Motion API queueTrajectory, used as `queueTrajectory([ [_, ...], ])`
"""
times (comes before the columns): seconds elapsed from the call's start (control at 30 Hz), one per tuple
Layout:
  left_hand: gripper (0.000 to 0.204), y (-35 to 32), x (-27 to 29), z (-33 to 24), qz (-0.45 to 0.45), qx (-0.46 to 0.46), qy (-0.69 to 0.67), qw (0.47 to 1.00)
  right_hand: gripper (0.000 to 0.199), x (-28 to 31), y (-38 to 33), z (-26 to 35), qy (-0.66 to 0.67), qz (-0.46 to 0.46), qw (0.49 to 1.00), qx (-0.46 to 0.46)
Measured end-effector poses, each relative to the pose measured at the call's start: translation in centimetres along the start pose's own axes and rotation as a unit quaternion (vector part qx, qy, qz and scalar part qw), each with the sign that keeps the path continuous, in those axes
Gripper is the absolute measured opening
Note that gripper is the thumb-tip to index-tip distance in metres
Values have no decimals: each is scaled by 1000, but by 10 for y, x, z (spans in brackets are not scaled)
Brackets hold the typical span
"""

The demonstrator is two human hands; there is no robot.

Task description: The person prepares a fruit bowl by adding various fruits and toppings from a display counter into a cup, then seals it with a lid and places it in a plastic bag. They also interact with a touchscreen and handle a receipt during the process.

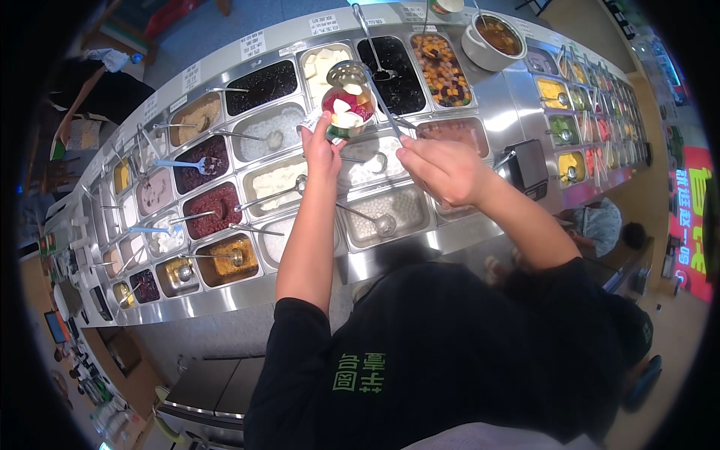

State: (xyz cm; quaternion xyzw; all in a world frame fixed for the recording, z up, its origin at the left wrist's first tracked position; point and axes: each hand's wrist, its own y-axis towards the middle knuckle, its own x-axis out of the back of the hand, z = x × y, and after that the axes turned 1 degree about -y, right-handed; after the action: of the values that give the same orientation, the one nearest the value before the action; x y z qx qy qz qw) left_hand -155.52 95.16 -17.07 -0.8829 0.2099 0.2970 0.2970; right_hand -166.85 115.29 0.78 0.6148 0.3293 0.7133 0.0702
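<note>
My left hand (322,148) is wrapped round a small paper cup (340,133) with red and white pieces in it, held above the middle of the counter. My right hand (442,171) grips the long metal handle of a slotted ladle (346,73). The ladle's bowl is at the cup's far rim; whether they touch I cannot tell. Just beyond is a steel pan of white chunks (322,63), partly hidden by ladle and cup. To its right lies a pan of black jelly (390,75) with its own spoon, then a pan of orange and dark cubes (442,71).
Rows of topping pans fill the steel counter (375,255), many with spoon handles sticking out. A white pot (491,45) of brown liquid stands far right, and a dark scale (529,166) nearer. Other people are at the far left and at right.
</note>
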Motion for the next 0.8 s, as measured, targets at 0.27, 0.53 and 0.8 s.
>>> queueTrajectory([
  [0.27,42,-12,8,-4,40,3,-14,999,46,17,-1,7,-4,9,1000,-4],
  [0.53,46,-12,16,-4,66,7,-37,997,33,22,3,13,-2,-30,1000,6],
  [0.8,51,-18,19,-13,52,26,-12,998,30,26,11,14,41,-44,998,-25],
])
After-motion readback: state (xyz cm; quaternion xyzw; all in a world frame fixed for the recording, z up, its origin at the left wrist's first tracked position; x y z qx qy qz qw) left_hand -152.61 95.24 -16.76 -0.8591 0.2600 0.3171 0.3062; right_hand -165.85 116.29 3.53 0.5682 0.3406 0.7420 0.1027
